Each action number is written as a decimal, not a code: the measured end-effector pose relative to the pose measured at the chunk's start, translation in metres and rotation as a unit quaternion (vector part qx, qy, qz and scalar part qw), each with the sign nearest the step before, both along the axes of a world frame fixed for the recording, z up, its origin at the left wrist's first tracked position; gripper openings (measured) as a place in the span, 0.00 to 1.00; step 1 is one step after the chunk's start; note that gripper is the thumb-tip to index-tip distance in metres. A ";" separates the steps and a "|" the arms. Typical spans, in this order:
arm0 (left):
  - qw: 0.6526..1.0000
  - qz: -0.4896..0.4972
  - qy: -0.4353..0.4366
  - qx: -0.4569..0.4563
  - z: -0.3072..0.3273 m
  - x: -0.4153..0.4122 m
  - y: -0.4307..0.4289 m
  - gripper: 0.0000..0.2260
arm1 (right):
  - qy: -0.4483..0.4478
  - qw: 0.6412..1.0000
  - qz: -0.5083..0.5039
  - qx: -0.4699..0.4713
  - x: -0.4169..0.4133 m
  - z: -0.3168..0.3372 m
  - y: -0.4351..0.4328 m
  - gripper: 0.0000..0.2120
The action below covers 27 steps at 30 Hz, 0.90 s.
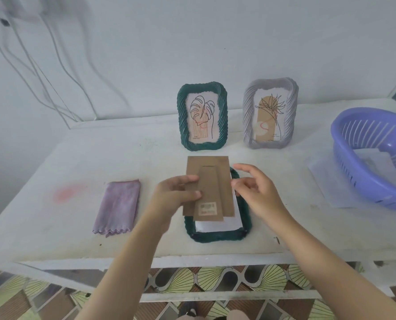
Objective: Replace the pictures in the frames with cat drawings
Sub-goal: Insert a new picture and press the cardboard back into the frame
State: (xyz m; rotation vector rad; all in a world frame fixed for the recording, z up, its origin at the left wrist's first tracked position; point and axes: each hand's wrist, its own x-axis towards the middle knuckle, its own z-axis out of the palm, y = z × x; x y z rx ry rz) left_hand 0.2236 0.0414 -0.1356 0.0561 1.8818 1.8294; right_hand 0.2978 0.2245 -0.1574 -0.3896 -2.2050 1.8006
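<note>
White wall w/ loose cables [60, 72] behind; white bench [146, 153] in front, patterned floor below.

Backing board [207, 188], brown card w/ a fold-out stand strip, is held up over the bench centre. Its long axis runs near-to-far, leaning a little left at the near end. The stand's labelled end points toward the person.

Left hand [176, 192] pinches the board's left edge, thumb on the upper face, other fingers behind. Right hand [257, 195] is just beside the right edge, fingers loosely curled, holding nothing. Can't tell if the thumb tip touches the board.

Directly under the board: dark green frame [215, 236] lying face down, long axis also near-to-far. A white sheet [217, 224] sits in its back recess, partly covered by the board.

Further back, 2 frames stand upright in portrait, facing the person. The green one [183, 125] holds a leaf line drawing [201, 116]. The grey one [248, 125], to its right, holds a plant drawing [270, 116].

Far right: purple slotted basket [372, 188], tipped, on pale sheets [324, 181]; contents unclear. Left: folded lilac cloth [118, 206], flat on the bench.
</note>
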 end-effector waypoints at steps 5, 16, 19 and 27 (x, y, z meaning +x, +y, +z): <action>0.995 -0.016 0.052 -0.088 -0.013 0.017 0.005 0.17 | -0.023 0.998 -0.016 0.057 0.003 -0.009 0.003 0.16; 0.912 -0.037 0.289 -0.288 -0.029 0.025 0.012 0.20 | -0.012 0.959 0.016 0.283 0.006 -0.020 0.004 0.17; 0.892 -0.051 0.309 -0.326 -0.029 0.027 0.011 0.20 | -0.008 0.950 0.016 0.313 0.006 -0.022 0.006 0.18; 0.823 -0.091 0.352 -0.437 -0.032 0.022 0.009 0.22 | -0.015 0.949 0.010 0.315 0.004 -0.033 0.007 0.19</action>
